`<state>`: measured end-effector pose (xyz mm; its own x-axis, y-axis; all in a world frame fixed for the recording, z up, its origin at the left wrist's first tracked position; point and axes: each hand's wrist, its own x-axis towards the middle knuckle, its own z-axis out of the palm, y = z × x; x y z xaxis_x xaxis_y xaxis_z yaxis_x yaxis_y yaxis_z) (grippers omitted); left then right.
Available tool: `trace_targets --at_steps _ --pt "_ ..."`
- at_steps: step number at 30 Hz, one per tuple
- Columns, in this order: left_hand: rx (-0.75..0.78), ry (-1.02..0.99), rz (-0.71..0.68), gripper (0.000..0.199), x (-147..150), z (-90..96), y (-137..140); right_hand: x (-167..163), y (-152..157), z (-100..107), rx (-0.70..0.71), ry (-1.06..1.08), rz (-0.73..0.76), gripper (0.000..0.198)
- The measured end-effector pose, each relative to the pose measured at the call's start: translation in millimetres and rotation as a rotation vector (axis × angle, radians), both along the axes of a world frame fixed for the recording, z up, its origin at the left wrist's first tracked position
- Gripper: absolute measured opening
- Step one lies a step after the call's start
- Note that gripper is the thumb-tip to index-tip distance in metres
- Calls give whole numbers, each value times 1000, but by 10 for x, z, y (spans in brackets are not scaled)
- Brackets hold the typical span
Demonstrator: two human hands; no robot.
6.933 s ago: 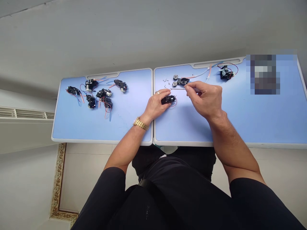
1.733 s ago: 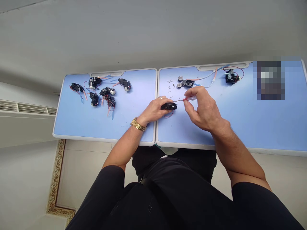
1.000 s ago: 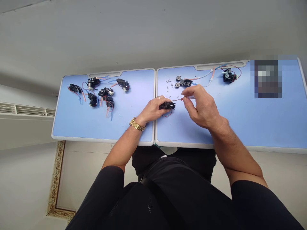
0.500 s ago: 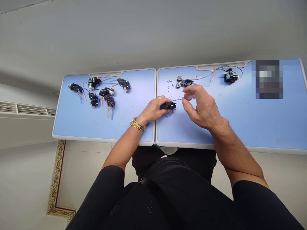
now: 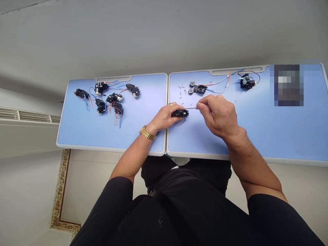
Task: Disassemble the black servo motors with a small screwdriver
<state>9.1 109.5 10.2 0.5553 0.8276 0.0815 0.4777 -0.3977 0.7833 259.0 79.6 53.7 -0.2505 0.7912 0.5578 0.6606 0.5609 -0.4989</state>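
My left hand [image 5: 165, 116] is closed around a small black motor assembly [image 5: 182, 113], which lies on its side just right of the seam between the two tables. A thin red wire loops out below it. My right hand [image 5: 217, 114] grips a screwdriver [image 5: 191, 108] by its handle, now mostly hidden in the fingers. The thin metal shaft points left, and its tip reaches the upper edge of the assembly near my left fingers. Several small dark screws [image 5: 182, 91] lie scattered beyond my left hand. Beside them rests an opened black housing [image 5: 200, 89] with two round metallic parts [image 5: 191, 83].
On the left blue table [image 5: 77, 133] lie several black motor assemblies [image 5: 114, 98] with coloured tubes and wires. Another assembly [image 5: 246, 82] sits at the back of the right table [image 5: 256, 136]. A blurred-out object [image 5: 288, 85] is at the far right.
My right hand's fingers have closed around the screwdriver handle, which showed between looser fingers before. My left hand and the motor assembly have stayed in place.
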Motion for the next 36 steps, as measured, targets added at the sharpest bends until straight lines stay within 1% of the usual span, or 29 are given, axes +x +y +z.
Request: trace_targets --at_steps 2,5,8,9,11,13,14,16,19,21,23,25,28,30,31,32,34,35,36 --pt "-9 1 3 30 -1 5 -2 5 5 -2 1 5 22 14" --pt "-16 2 9 31 -2 7 0 1 11 7 -9 44 74 8" --pt "-20 -8 2 31 -2 5 3 -5 6 12 -16 80 79 17" --pt "-19 -11 0 31 -1 5 3 -5 4 10 -19 78 63 14" --pt "-17 -14 0 32 -1 6 3 -4 2 3 -29 53 15 2" --pt "-18 -11 4 32 -1 10 2 -2 3 -1 -26 29 -11 10" --pt "-18 -8 6 32 -1 12 1 -3 5 0 -17 32 -1 10" --pt "-16 -1 8 32 -1 14 0 -8 9 6 2 70 52 8" --pt "-10 2 10 32 -1 11 -3 -14 13 13 -13 127 97 19" --pt "-7 -3 13 31 -1 9 -6 -11 12 10 -51 118 54 15" --pt "-10 -6 13 31 0 11 -7 -3 11 7 -74 73 -19 10" --pt "-17 -2 12 31 2 16 -7 6 9 10 -71 34 -58 16" --pt "-20 6 17 31 5 19 -4 13 9 28 -72 58 16 10" --pt "-22 6 18 31 6 19 -3 15 12 36 -80 89 70 22" --pt "-26 5 18 31 6 19 -3 15 14 36 -85 96 78 25" --pt "-31 5 18 31 6 20 -3 16 16 34 -90 96 67 23" --pt "-42 4 20 31 6 25 -6 19 19 29 -95 75 11 11" --pt "-46 4 22 31 6 29 -8 20 20 27 -93 60 -15 9" --pt "-48 5 24 31 7 34 -9 20 20 28 -85 46 -28 13"
